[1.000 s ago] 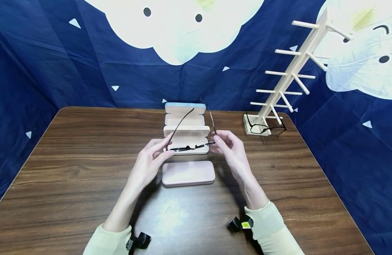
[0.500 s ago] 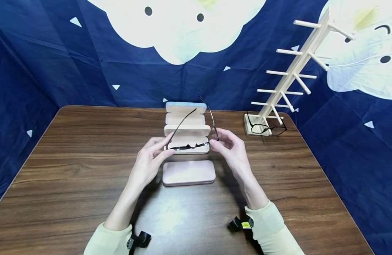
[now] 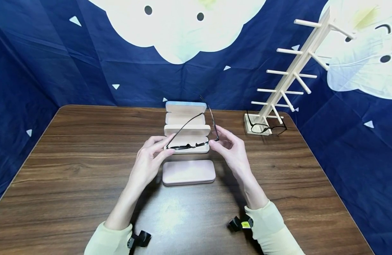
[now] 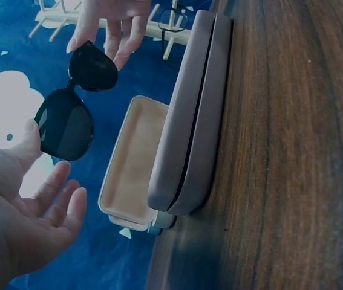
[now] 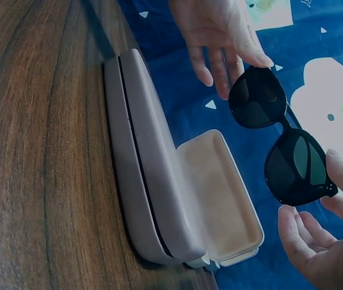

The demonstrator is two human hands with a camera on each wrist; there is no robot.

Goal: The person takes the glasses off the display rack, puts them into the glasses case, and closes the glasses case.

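A pair of dark-lensed sunglasses [image 5: 296, 166] is held in the air by both hands, its temples pointing away from me. My left hand [image 3: 147, 158] pinches the left end of the frame, with a finger against the left temple, which slants inward. At the right end, my right hand [image 3: 233, 151] pinches the frame near the hinge, and the right temple stands out behind. Below the sunglasses, a closed pale pink glasses case [image 3: 189, 172] lies on the table. Behind it is an open cream-lined case [image 3: 187, 131], partly hidden by the sunglasses.
Another open case [image 3: 185, 118] with a light blue edge stands at the back of the wooden table [image 3: 87, 170]. At the back right, a wooden peg stand [image 3: 291, 72] rises, with black-framed eyeglasses [image 3: 279, 132] at its base. A blue cloth [image 3: 135, 81] hangs behind.
The left temple's tip has swung right, inward toward the other temple. My right thumb and fingers have shifted slightly left along the frame. The cases have stayed put.
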